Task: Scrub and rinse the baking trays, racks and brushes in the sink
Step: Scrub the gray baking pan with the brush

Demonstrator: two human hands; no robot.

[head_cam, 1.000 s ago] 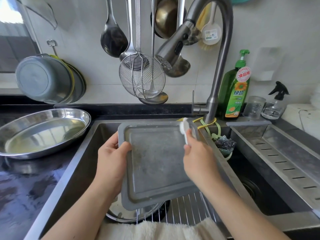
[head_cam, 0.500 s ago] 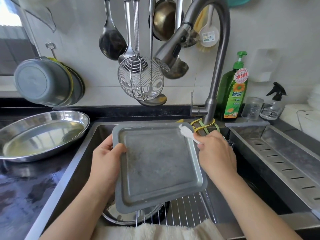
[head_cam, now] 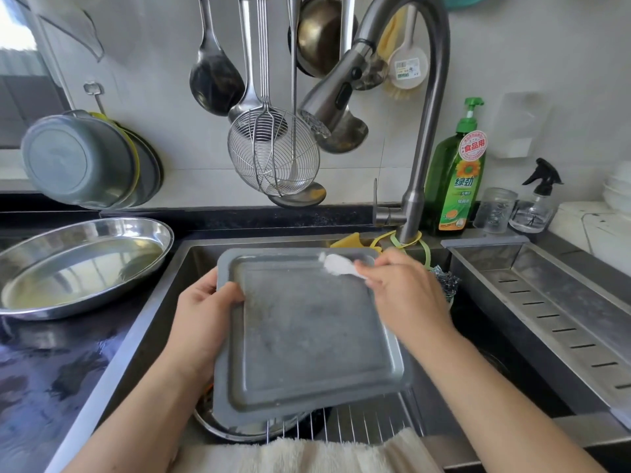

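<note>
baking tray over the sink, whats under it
Below the baking tray a wire rack and the rim of a round metal dish poke out at its near edge. The tray covers the rest of both, and the sink floor beneath.

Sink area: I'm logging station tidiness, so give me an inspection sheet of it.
Surface: dark countertop, wet-looking; steel sink.
Job's things: grey baking tray held tilted over the sink; white brush at its far edge; wire rack below.
Clutter: oval steel dish, green soap bottle, spray bottle.
Grippers: left hand grips the tray's side; right hand holds the brush.
Cables: nothing seen.
Surroundings: faucet, no water seen running; hanging skimmer.
</note>
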